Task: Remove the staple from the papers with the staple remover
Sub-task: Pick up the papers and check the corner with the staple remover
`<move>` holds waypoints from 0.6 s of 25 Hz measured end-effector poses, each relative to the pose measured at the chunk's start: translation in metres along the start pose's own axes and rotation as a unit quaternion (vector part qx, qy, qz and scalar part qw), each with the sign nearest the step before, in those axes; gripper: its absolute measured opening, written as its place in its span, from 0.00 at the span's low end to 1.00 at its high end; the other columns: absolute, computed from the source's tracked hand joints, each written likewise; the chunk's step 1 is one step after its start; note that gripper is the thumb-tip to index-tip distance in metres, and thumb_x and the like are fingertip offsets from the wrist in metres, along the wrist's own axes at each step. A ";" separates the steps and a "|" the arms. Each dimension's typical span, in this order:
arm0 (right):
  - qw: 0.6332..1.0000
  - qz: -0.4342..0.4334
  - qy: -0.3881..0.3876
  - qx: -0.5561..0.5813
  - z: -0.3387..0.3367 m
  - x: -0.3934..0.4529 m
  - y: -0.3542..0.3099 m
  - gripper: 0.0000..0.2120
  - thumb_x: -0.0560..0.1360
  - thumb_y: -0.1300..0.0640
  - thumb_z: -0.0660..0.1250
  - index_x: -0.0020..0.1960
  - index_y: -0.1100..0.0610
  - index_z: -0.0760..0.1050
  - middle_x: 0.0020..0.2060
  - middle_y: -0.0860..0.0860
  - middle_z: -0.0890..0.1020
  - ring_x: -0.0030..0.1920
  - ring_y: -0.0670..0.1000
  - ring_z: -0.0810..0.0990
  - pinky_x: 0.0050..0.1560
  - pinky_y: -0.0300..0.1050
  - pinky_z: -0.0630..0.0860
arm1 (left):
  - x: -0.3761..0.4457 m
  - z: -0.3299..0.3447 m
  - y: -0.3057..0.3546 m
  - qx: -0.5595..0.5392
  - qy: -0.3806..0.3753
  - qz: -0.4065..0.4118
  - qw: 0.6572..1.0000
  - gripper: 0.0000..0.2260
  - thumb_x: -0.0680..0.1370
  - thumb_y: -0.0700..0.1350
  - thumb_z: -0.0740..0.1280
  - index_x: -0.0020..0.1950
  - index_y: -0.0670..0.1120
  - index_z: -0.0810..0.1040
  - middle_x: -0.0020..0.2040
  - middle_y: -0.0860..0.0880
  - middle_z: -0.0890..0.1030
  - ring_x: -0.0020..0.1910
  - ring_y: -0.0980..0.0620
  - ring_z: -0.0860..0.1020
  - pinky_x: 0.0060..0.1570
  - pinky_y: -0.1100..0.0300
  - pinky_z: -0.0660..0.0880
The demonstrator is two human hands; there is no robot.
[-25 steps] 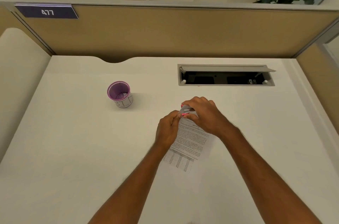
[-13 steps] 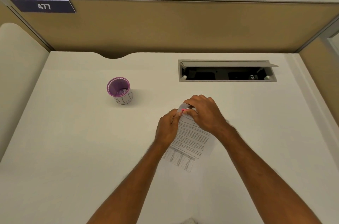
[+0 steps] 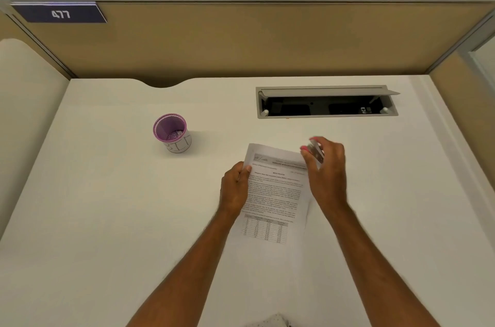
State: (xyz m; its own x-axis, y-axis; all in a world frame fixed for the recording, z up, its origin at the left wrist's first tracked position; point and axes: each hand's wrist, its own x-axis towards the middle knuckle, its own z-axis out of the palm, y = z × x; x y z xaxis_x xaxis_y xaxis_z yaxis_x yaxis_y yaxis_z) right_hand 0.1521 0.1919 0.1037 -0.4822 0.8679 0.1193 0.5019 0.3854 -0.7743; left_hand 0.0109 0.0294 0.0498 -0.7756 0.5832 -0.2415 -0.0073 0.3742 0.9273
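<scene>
The printed papers (image 3: pixel 276 192) lie flat on the white desk (image 3: pixel 107 206), text side up, with a table at their near end. My left hand (image 3: pixel 235 187) pinches their left edge near the top corner. My right hand (image 3: pixel 326 168) hovers over the papers' top right corner, closed around the staple remover (image 3: pixel 314 151), a small metal tool with pink grips. The tool is off the paper and blurred. I cannot make out the staple.
A purple mesh cup (image 3: pixel 171 132) labelled as a bin stands to the left of the papers. An open cable tray (image 3: pixel 325 104) is set into the desk at the back right. Beige partition walls (image 3: pixel 254 40) close in the desk on three sides.
My right hand has pulled the staple remover away from the papers' top left corner to the right. The top of the papers is now uncovered, and my left hand holds their left edge.
</scene>
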 end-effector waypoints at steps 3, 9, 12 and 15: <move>0.989 0.107 0.063 -0.084 -0.005 -0.043 0.044 0.17 0.81 0.48 0.68 0.67 0.52 0.72 0.60 0.53 0.74 0.58 0.57 0.79 0.54 0.54 0.81 | -0.005 0.001 -0.002 -0.038 0.010 -0.027 0.999 0.15 0.87 0.46 0.60 0.52 0.35 0.78 0.49 0.39 0.86 0.46 0.40 0.85 0.46 0.45 0.83; 0.953 0.197 0.026 -0.229 -0.002 -0.097 0.102 0.18 0.80 0.54 0.70 0.66 0.61 0.75 0.58 0.64 0.78 0.59 0.68 0.76 0.56 0.64 0.74 | -0.014 0.006 -0.002 -0.086 0.015 -0.056 0.995 0.13 0.86 0.45 0.60 0.57 0.37 0.79 0.52 0.40 0.86 0.49 0.41 0.85 0.48 0.48 0.84; 0.951 0.215 0.009 -0.224 0.001 -0.104 0.108 0.18 0.80 0.54 0.70 0.67 0.61 0.75 0.59 0.63 0.77 0.60 0.67 0.75 0.58 0.64 0.73 | -0.016 0.006 0.000 -0.097 0.016 -0.055 0.994 0.13 0.86 0.46 0.60 0.56 0.38 0.79 0.51 0.41 0.86 0.47 0.42 0.85 0.46 0.50 0.84; 0.948 0.214 -0.001 -0.234 0.002 -0.107 0.109 0.20 0.80 0.52 0.70 0.68 0.60 0.74 0.61 0.62 0.77 0.61 0.66 0.75 0.59 0.63 0.72 | -0.016 0.005 -0.001 -0.109 0.013 -0.052 0.993 0.12 0.86 0.45 0.61 0.57 0.39 0.80 0.51 0.41 0.87 0.46 0.46 0.86 0.44 0.54 0.84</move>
State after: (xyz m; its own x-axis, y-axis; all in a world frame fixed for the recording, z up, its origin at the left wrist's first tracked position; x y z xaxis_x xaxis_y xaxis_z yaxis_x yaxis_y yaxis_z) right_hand 0.2572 0.1401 0.0052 -0.1643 0.9757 -0.1449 0.9157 0.0962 -0.3902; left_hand 0.0264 0.0229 0.0516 -0.7795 0.5292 -0.3351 -0.2226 0.2661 0.9379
